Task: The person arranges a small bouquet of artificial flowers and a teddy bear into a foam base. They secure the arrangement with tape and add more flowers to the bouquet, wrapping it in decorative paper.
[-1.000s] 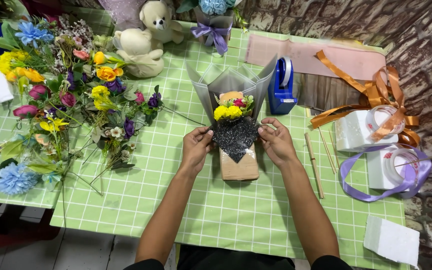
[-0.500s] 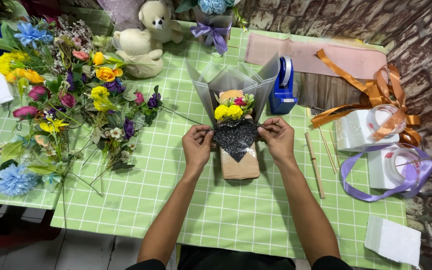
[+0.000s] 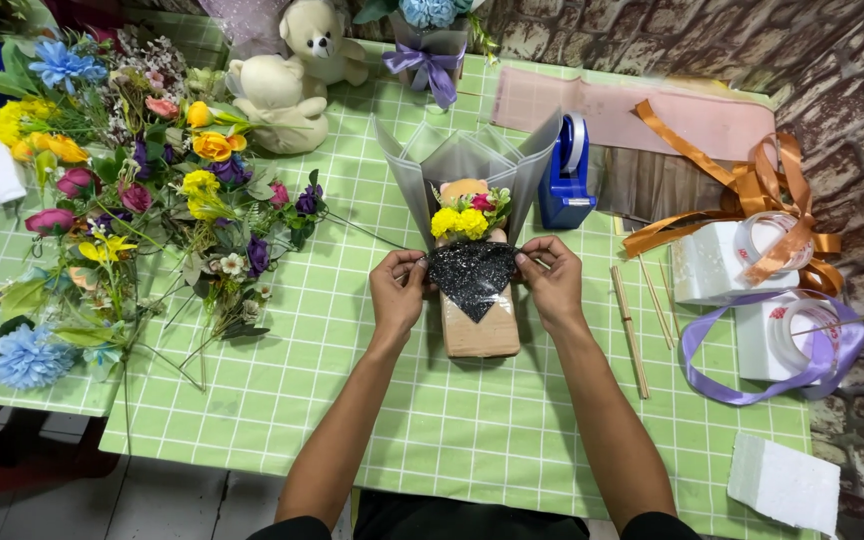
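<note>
2 teddy bears point(image 3: 297, 75) beyond the bouquet point(image 3: 472, 255).

The tablecloth point(image 3: 352, 400) is light green with a white grid. The triangle of paper point(image 3: 472, 275) is glittery black over a tan box point(image 3: 480, 335), with yellow flowers point(image 3: 460, 222) and grey wrap point(image 3: 467, 160). At the right edge lie orange ribbon point(image 3: 752, 190) and lilac ribbon point(image 3: 752, 370); the tape dispenser point(image 3: 564, 180) is blue.

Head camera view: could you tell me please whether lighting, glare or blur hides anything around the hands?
Head view: even, soft light; left hand and right hand sharp on the black glitter piece; faint shadows on the checked tablecloth; no glare; table edges bow slightly near the corners.
</note>
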